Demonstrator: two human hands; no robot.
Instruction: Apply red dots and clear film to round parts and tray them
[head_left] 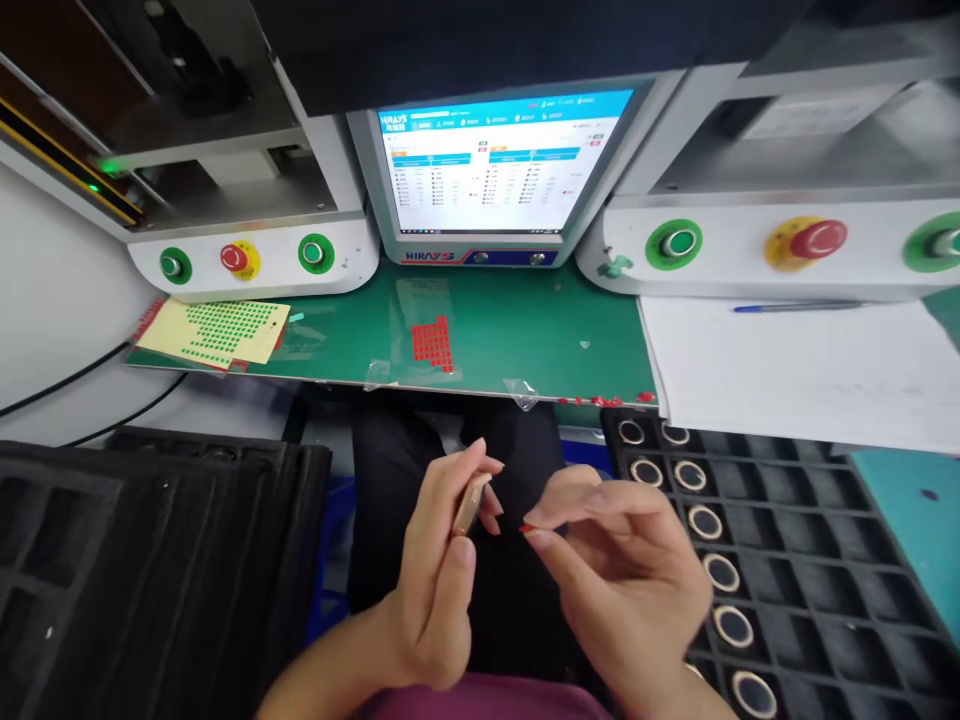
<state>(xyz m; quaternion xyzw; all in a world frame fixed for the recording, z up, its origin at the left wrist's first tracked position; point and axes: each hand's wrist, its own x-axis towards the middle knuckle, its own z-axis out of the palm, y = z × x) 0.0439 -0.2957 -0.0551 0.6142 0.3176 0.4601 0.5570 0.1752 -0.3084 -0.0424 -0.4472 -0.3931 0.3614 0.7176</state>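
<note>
My left hand (442,560) holds a small gold-coloured watch case (469,507) on its edge between thumb and fingers, above my lap. Just to the right, my right hand (622,560) pinches a tiny red sticker (527,528) between thumb and index fingertip, apart from the case. On the green bench top lies a block of similar red stickers (433,343). Beside my right forearm is a black compartment tray (806,530) with several round, gold-rimmed watch cases (721,573) in its left-hand columns.
A monitor (502,170) stands between two machines with green buttons and red stop knobs (819,238). A yellow sheet of green dots (225,328) lies at left, white paper (795,370) with a blue pen (795,308) at right. Black trays (150,570) are stacked at lower left.
</note>
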